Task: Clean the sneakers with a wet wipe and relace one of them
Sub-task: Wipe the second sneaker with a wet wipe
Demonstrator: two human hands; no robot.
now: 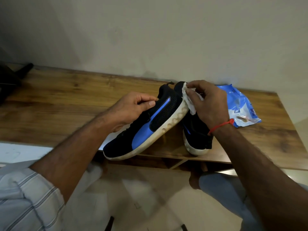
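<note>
Nearest, left hand (131, 107) grips the collar of a black-and-blue sneaker (143, 130), tilted on its side, toe past the wooden table (66, 100) edge. Right hand (208, 104), red thread bracelet (220, 125) on its wrist, pinches a white wet wipe (188, 100) against the heel sole. Second sneaker (196, 135) rests behind. Blue wipes pack (241, 105) lies farther right.

Left arm: pale striped shirt sleeve (25, 197), grey-blue lines, rolled to elbow. Right wrist: thin red thread bracelet (220, 125), knotted. Forearms bare. Light blue jeans on knee (221, 185), lower right.
</note>
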